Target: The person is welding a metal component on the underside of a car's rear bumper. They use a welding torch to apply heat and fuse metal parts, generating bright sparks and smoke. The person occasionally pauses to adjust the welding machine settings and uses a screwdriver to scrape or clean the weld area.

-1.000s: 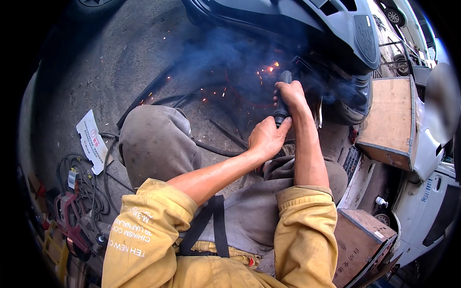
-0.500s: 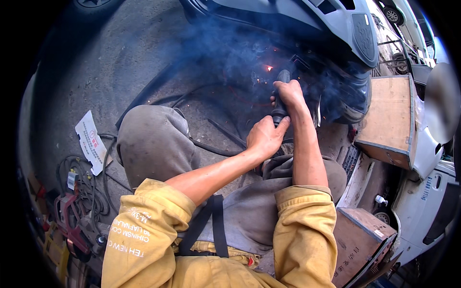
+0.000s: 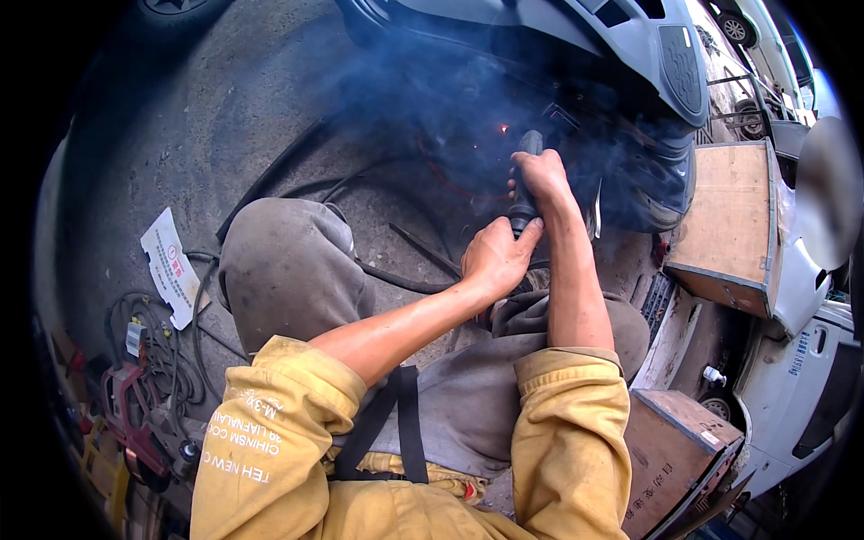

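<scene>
Both hands grip a black welding electrode holder (image 3: 531, 144) that points away from me, toward the underside of a grey vehicle (image 3: 621, 36). My right hand (image 3: 542, 175) is wrapped round its front part. Closer to me, my left hand (image 3: 500, 256) is closed round the rear end, thumb along the top. A small orange glow (image 3: 504, 129) shows just beyond the tip, with a few tiny sparks. Bluish smoke (image 3: 414, 90) drifts up and left from there and veils the work spot, so the metal there cannot be made out.
Black cables (image 3: 279, 171) cross the concrete floor past my left knee (image 3: 288, 261). A printed white card (image 3: 173, 270) and coiled leads (image 3: 171, 369) lie at left. Wooden crates (image 3: 720, 211) stand on the right, near a white vehicle (image 3: 801, 387). A dark tyre (image 3: 661, 184) sits ahead right.
The glow at the tip has shrunk and fewer sparks fly. Smoke has thickened and spread over the work spot. Both hands and the electrode holder stay in nearly the same place.
</scene>
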Tool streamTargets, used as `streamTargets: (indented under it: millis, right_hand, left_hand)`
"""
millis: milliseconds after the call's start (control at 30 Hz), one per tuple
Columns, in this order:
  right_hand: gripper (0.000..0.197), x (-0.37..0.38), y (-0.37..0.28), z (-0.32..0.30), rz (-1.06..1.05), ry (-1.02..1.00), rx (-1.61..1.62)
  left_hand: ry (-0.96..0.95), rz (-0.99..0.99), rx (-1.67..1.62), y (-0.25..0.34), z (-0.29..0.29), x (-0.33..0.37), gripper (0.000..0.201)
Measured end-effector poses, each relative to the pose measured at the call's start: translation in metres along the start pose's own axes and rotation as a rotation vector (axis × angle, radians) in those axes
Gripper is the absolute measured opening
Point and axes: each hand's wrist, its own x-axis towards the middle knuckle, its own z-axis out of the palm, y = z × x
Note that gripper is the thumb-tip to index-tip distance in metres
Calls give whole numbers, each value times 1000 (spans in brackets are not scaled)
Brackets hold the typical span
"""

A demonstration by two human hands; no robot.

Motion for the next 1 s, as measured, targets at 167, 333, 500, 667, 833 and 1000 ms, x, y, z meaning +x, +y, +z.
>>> streamTargets:
  millis: [167, 333, 500, 667, 833, 1000]
  right_hand:
    - [24, -3, -2, 0, -17, -17, 10]
    - [28, 20, 16, -7, -25, -16, -85]
    - [26, -3, 1, 8, 13, -4, 13]
    - [27, -5, -4, -2, 26, -12, -31]
    - [28, -8, -6, -2, 42, -13, -39]
    - [23, -10, -5, 3, -9, 45, 18]
  left_hand:
    - [-20, -23, 3, -2, 0, 3, 61]
    - [-25, 1, -5, -2, 5, 4, 62]
    - [-35, -28, -25, -7, -1, 5, 61]
    - [-36, -25, 25, 2, -1, 0, 61]
    - [-49, -33, -3, 1, -1, 1, 60]
    - [15, 0, -6, -5, 2, 2, 58]
